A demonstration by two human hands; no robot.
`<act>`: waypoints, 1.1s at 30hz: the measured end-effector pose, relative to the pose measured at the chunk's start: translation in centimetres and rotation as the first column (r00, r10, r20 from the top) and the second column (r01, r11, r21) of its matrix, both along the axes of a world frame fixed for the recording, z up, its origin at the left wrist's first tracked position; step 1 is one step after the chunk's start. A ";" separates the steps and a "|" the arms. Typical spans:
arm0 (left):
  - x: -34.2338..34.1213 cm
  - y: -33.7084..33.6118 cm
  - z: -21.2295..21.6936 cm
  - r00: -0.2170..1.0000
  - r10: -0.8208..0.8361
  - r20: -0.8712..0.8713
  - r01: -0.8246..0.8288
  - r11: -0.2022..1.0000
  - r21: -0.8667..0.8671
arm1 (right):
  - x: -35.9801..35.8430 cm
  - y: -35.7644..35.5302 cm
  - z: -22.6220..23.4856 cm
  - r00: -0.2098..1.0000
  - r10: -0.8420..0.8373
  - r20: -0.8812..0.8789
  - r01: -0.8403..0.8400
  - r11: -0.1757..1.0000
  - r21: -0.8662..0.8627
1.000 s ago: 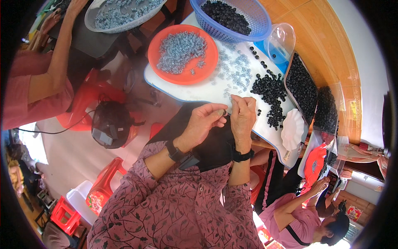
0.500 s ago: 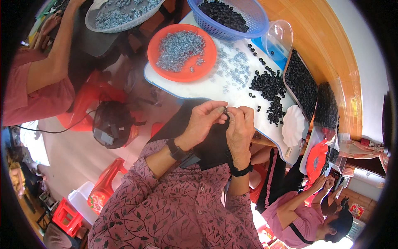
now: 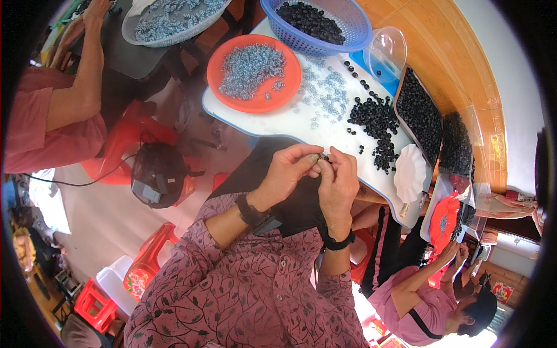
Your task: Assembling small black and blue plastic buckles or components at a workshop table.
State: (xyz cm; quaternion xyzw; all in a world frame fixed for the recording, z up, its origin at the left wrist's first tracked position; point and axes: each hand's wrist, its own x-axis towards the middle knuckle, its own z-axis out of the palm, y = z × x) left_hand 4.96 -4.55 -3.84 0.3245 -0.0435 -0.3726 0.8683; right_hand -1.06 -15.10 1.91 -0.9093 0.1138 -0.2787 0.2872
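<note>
Both hands were pinched together just off the near edge of the white table. Left hand gripped a tiny piece at the fingertips, and right hand nipped its other end. Looked light, stiff, probably slippery, so fingertip grip only.

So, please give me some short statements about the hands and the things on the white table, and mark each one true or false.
1. Both hands, left hand and right hand, meet at the white table edge, pinching a small part. True.
2. The orange plate holds black pieces. False: silvery ones.
3. The blue basket holds dark pieces. True.
4. The wrists are bare. False: each wears a dark band.
</note>
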 end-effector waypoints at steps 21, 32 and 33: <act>-0.4 -0.2 -0.5 0.978 -0.156 -0.139 0.117 0.961 -0.251 | -2.6 -1.1 -1.2 0.995 -0.064 0.075 -0.017 0.639 0.769; -0.6 -0.1 -0.2 0.984 -0.131 -0.121 0.106 0.974 -0.198 | -2.3 -1.1 0.7 0.999 -0.039 0.012 0.035 0.972 0.233; -0.7 -0.2 -0.3 0.987 -0.126 -0.104 0.105 0.977 -0.186 | -2.2 -1.0 0.7 0.999 -0.026 0.030 0.020 0.985 0.172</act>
